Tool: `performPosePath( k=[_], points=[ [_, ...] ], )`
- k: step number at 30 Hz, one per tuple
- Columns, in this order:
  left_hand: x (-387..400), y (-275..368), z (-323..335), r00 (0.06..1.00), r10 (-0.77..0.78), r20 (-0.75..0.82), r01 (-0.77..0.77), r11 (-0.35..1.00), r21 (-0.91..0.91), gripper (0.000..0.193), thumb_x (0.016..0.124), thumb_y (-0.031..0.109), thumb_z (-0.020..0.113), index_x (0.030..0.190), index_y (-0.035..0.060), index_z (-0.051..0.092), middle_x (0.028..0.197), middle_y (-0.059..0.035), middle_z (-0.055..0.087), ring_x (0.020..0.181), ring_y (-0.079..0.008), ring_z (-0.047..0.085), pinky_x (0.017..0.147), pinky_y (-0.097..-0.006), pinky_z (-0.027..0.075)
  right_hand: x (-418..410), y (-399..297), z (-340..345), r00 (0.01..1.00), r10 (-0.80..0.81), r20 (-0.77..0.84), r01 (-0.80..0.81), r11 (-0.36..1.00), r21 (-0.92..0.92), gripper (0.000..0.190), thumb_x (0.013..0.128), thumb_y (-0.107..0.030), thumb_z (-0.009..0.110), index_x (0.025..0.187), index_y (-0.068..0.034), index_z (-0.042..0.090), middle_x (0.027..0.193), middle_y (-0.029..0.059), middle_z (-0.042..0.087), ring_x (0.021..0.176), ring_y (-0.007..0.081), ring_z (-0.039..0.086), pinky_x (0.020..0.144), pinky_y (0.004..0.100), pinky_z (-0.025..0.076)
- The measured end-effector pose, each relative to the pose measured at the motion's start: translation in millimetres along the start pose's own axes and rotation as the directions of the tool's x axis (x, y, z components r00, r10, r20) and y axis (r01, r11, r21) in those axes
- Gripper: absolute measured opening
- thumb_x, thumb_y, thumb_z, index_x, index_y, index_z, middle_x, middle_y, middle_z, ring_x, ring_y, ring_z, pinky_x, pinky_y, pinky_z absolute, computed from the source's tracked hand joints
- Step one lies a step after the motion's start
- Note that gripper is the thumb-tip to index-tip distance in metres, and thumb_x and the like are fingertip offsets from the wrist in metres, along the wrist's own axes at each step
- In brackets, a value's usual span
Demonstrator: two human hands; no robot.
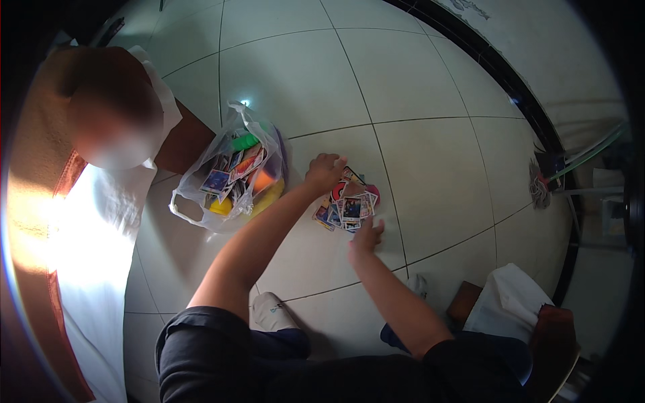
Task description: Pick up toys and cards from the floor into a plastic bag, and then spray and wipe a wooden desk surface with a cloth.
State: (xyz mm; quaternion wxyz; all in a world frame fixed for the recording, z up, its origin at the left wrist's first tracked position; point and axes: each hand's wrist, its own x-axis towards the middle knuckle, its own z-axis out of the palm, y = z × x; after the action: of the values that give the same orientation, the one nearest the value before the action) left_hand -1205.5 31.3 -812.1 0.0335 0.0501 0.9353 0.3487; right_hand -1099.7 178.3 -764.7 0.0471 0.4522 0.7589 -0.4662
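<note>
A loose heap of picture cards (351, 207) lies on the tiled floor before me, with red or pink round items among it. My left hand (325, 171) is over the heap's upper left edge, fingers bent; whether it grips a card cannot be told. Close to the lower right edge of the heap is my right hand (368, 237), slightly blurred, its fingers apart and nothing visible in them. To the left stands an open clear plastic bag (194, 186) holding many cards (216, 181), a green item (245, 142), an orange item (262, 180) and a yellow one (221, 205).
A seat with brown and white covers (108, 201) runs along the left, a blurred round shape above it. A mop (540, 184) leans by the black skirting at the right. Another piece of furniture with a white cloth (509, 299) is at lower right. My feet flank the floor below the heap.
</note>
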Motion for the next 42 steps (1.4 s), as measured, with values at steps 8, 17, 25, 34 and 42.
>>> performPosePath(
  k=[8,17,25,34,42],
  points=[
    [3,105,-28,0.831,-0.181,0.526,0.179,0.982,0.055,0.036,0.093,0.029,0.035,0.121,0.0095,0.047,0.118,-0.0157,0.05,0.107,-0.0351,0.046,0.087,-0.0442,0.039,16,-41,-12,0.829,0.265,0.492,-0.481,0.787,0.387,0.065,0.084,-0.031,0.051,0.134,-0.022,0.01,0.133,0.0063,0.033,0.116,0.031,0.042,0.092,0.0615,0.029],
    [-53,102,-26,0.77,-0.541,0.337,0.617,0.767,-0.179,0.066,0.086,0.054,0.036,0.135,0.0106,0.03,0.132,-0.0196,0.035,0.117,-0.0355,0.039,0.095,-0.0453,0.035,95,-43,-22,0.945,-0.129,0.3,0.174,0.977,-0.127,0.067,0.079,-0.047,0.055,0.134,-0.018,0.031,0.132,0.0169,0.032,0.119,0.034,0.036,0.093,0.0484,0.035],
    [-82,96,-4,0.486,-0.653,0.581,0.847,0.188,-0.498,0.08,0.082,0.062,0.034,0.141,0.0107,0.015,0.133,-0.0243,0.034,0.122,-0.0346,0.038,0.1,-0.0399,0.032,70,-69,-14,0.721,-0.419,0.552,0.684,0.557,-0.471,0.073,0.07,-0.055,0.06,0.128,-0.013,0.041,0.124,0.0205,0.037,0.114,0.0372,0.037,0.095,0.0435,0.034],
    [-84,70,27,0.619,-0.51,0.597,0.757,0.185,-0.627,0.075,0.084,0.058,0.03,0.135,0.0044,0.029,0.128,-0.0195,0.042,0.117,-0.0295,0.044,0.096,-0.0367,0.034,59,-53,-10,0.559,-0.377,0.739,0.768,0.572,-0.289,0.072,0.061,-0.021,0.078,0.121,-0.007,0.043,0.111,0.0181,0.052,0.1,0.0315,0.055,0.086,0.036,0.045],
    [-93,94,-29,0.586,-0.488,0.647,0.81,0.324,-0.489,0.066,0.087,0.055,0.026,0.133,0.0087,0.035,0.127,-0.0172,0.044,0.117,-0.0293,0.044,0.096,-0.0388,0.033,83,-38,-25,0.524,-0.064,0.849,0.193,0.98,-0.046,0.054,0.071,-0.008,0.069,0.117,-0.002,0.043,0.105,0.0103,0.056,0.095,0.0212,0.057,0.081,0.0333,0.048]
  ],
)
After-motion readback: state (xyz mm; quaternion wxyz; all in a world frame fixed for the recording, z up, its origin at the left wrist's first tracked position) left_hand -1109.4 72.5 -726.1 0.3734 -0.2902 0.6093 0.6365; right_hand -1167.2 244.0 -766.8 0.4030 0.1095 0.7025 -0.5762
